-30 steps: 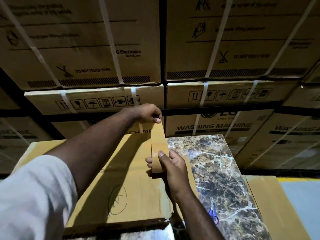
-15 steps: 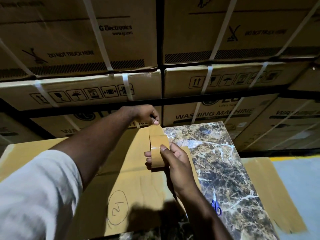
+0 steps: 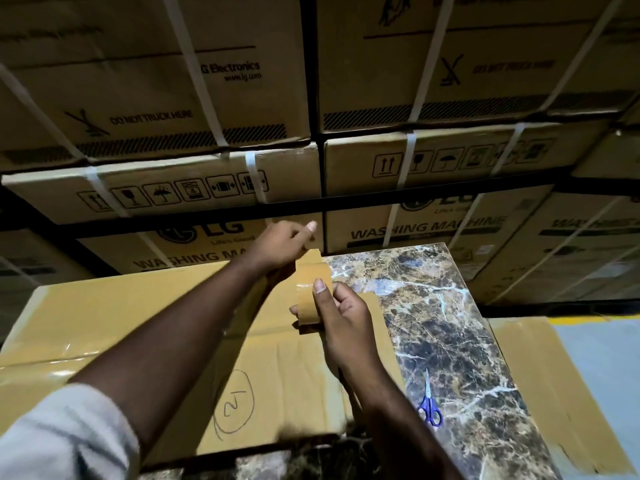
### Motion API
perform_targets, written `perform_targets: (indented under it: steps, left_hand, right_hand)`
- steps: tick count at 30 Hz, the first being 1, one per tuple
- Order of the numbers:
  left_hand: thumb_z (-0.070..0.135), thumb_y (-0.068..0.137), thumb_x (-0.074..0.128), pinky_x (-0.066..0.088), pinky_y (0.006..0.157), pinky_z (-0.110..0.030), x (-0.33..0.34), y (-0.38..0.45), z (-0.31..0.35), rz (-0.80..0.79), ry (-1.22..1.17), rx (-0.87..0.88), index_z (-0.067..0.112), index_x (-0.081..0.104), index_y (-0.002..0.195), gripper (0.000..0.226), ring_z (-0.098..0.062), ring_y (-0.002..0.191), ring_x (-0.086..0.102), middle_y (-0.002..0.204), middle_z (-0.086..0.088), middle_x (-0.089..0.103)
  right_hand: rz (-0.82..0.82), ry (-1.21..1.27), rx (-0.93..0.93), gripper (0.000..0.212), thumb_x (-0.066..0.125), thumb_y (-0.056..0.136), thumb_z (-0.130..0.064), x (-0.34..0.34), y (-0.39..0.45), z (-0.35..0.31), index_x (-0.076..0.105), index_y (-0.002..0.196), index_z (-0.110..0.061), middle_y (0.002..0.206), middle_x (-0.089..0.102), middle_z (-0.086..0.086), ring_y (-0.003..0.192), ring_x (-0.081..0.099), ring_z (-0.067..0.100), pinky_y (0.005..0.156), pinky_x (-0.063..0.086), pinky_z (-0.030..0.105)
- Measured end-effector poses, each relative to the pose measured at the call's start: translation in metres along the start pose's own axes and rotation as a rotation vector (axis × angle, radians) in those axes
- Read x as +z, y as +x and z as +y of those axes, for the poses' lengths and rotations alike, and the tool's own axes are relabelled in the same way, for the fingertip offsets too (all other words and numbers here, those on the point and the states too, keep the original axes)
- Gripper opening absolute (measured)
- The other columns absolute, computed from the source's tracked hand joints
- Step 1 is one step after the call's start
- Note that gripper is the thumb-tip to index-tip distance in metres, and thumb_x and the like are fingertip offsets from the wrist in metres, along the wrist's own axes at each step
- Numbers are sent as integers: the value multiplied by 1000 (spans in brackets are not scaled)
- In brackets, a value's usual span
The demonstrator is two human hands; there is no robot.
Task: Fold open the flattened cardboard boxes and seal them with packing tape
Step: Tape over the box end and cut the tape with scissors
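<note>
- The right hand (image 3: 341,317) grips the roll of brown packing tape (image 3: 311,296), thumb on top, fingers curled round it.
- The left hand (image 3: 280,245), just at 11 o'clock of the roll, pinches the free tape end (image 3: 310,259) pulled up from it.
- Below both hands lies the flattened cardboard box (image 3: 166,327), on the marble table (image 3: 450,327).
- Blue-handled scissors (image 3: 429,405) lie on the table at 5 o'clock of the right hand.
- Stacked washing-machine cartons (image 3: 415,161) rise at 12 o'clock.
</note>
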State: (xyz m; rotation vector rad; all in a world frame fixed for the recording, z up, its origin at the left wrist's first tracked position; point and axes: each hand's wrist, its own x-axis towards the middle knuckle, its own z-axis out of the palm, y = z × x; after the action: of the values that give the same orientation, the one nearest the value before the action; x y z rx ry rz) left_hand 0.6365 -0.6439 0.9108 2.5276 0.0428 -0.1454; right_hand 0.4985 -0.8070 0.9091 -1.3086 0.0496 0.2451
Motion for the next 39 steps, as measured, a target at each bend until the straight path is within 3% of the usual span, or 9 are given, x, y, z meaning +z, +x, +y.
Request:
perform_targets:
  steps: [2, 5, 9, 14, 18, 23, 26, 36, 39]
  left_hand:
    - [65, 103, 39, 37, 56, -31, 3, -15, -10, -39, -91, -57, 18, 58, 63, 65, -19, 57, 53, 61, 1, 57]
    - [88, 87, 38, 53, 67, -49, 9, -19, -34, -61, -86, 36, 12, 69, 83, 83, -33, 74, 65, 80, -12, 71]
    - [66, 100, 49, 57, 77, -44, 10, -18, -31, -76, -85, 29, 28, 74, 88, 47, -19, 80, 70, 83, 8, 75]
    - [55, 104, 50, 57, 85, -43, 14, -11, -34, -91, -50, 70, 32, 75, 115, 36, -17, 86, 67, 87, 13, 72]
    - [50, 106, 48, 52, 86, -39, 14, -10, -34, -88, -33, 106, 29, 74, 120, 36, -20, 93, 67, 86, 19, 67]
    - [65, 98, 32, 45, 107, -50, 20, 2, -48, -114, 18, 208, 55, 59, 125, 40, -16, 123, 59, 131, 17, 66]
    - [58, 102, 31, 43, 107, -50, 21, 4, -48, -148, 53, 252, 54, 60, 117, 33, -17, 124, 58, 133, 15, 65]
    - [57, 105, 29, 42, 109, -53, 23, 13, -55, -230, 46, 283, 59, 57, 115, 29, -20, 126, 55, 137, 10, 61]
    - [46, 111, 33, 40, 108, -48, 22, 12, -48, -265, 18, 304, 52, 58, 126, 30, -22, 128, 52, 144, 2, 58]
  right_hand:
    - [18, -27, -11, 38, 62, 96, -52, -2, -2, 1, 70, 92, -16, 87, 76, 20, 85, 78, 29, 75, 61, 49]
    - [4, -95, -9, 60, 66, 92, -68, -2, -2, 7, 74, 94, -8, 92, 72, 27, 89, 74, 40, 84, 60, 64]
    - [-36, -189, 9, 43, 67, 93, -56, -5, -12, 13, 78, 103, -15, 96, 78, 10, 100, 74, 29, 108, 45, 68]
    - [67, -96, 90, 15, 63, 104, -20, 11, -37, -18, 77, 101, -19, 88, 78, 6, 90, 75, 36, 86, 57, 66]
    - [164, -161, 158, 15, 64, 102, -24, 9, -70, -35, 77, 95, -22, 83, 78, 11, 70, 74, 22, 74, 62, 64]
    - [260, -193, 205, 21, 66, 102, -28, -8, -134, -32, 73, 104, -8, 80, 76, 9, 64, 72, 21, 58, 59, 32]
    - [299, -117, 213, 19, 64, 103, -22, -9, -161, -27, 71, 106, -5, 82, 75, 10, 69, 68, 23, 62, 54, 32]
    - [503, -809, 200, 49, 57, 90, -66, -8, -193, 8, 69, 93, -18, 71, 73, -3, 64, 70, 12, 65, 54, 30]
    - [484, -644, 306, 59, 59, 84, -68, -16, -196, 28, 68, 94, -10, 68, 74, 5, 64, 74, 24, 68, 61, 43]
